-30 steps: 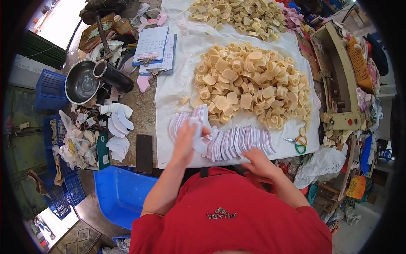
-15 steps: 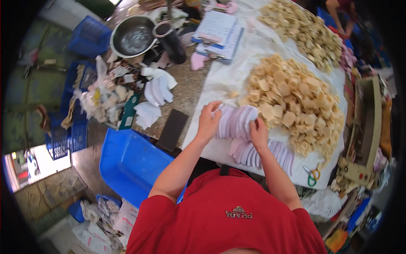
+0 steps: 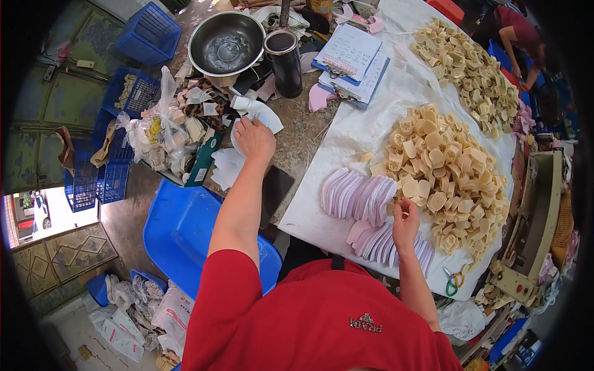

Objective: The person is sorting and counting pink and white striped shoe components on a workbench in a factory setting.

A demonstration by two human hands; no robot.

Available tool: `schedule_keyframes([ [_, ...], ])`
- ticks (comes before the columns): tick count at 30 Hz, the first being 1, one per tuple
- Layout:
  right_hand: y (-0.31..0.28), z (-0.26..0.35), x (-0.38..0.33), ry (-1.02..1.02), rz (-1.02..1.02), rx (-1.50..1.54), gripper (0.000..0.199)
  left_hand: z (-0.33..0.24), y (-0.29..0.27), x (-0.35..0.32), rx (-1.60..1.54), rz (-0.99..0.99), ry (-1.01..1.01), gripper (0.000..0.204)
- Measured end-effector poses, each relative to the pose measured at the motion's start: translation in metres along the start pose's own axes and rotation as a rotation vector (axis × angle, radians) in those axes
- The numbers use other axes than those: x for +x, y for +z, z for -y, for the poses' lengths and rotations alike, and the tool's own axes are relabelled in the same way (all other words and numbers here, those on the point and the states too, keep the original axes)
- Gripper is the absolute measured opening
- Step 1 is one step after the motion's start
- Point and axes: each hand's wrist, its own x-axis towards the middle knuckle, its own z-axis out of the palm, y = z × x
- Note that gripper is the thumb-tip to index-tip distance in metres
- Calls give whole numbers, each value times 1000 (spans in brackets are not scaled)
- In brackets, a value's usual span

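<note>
My left hand (image 3: 254, 139) reaches over the brown worktop, its fingers curled down onto white curved pads (image 3: 266, 117) that it partly hides. By the front of the white sheet, my right hand (image 3: 405, 226) has its fingertips drawn together at the right end of a row of thin lilac-white pads (image 3: 357, 195); whether anything is pinched there is hidden. A second row of such pads (image 3: 387, 245), with a pink piece at its left end, lies just below. Beyond the right hand rises a heap of cream moulded cup-shaped pieces (image 3: 442, 176).
Another cream heap (image 3: 467, 74) lies farther back. Scissors (image 3: 455, 281) rest near the front edge. Clipboards (image 3: 352, 62), a black tumbler (image 3: 284, 62) and a metal bowl (image 3: 226, 44) stand behind. A blue tub (image 3: 179, 229) is at my left. A co-worker (image 3: 523, 43) bends at far right.
My left hand has left the upper row of lilac pads and moved left to the white pads. My right hand has drawn slightly away to the right of that row.
</note>
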Motion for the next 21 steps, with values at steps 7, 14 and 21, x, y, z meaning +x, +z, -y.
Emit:
schedule_keyframes([
  [7, -12, -12, -3, -30, -18, 23, 19, 13, 7, -8, -151, -202, -377, 64],
  [14, -16, -20, -7, -28, 5, 26, 17, 36, 22, 3, -397, -22, -561, 78],
  [21, -19, -27, -12, 44, 35, 2, 17, 56, 22, 3, -606, 44, -544, 84],
])
